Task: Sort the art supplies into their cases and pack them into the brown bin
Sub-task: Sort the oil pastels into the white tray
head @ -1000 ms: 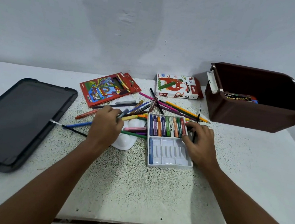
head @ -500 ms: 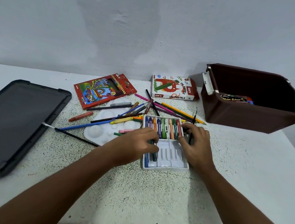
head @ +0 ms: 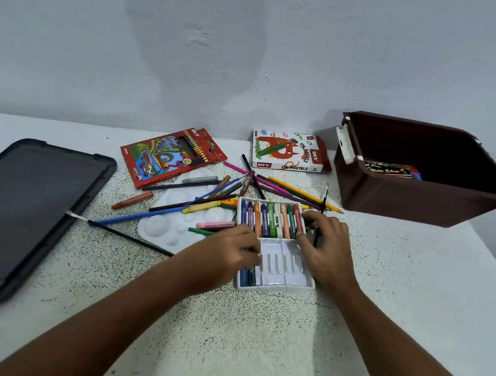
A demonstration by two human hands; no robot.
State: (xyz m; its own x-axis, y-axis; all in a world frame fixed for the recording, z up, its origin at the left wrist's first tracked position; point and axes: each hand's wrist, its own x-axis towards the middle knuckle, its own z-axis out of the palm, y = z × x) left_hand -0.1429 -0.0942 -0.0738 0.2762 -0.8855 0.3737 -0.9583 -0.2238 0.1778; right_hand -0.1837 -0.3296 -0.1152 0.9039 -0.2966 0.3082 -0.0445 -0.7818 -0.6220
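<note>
Since a second ago, left hand [head: 229,253] off the loose pile and over the pastel tray [head: 275,277], fingers curled on a dark pastel [head: 252,273], seating it in the near row beside a blue one. Right hand [head: 324,248] at the tray's right edge, fingers bent against it, probably steadying; whether pinching anything, cannot tell. Far row full. Loose pencils [head: 297,190] and palette [head: 171,223] mid-table; oil pastels box [head: 287,152] at the far edge. Brown bin [head: 414,196] at the far right corner, water-colour box [head: 392,170] inside.

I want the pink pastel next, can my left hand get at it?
Probably yes: the pink pastel lies uncovered on the palette, just beyond the left hand, with nothing lying over it.
</note>
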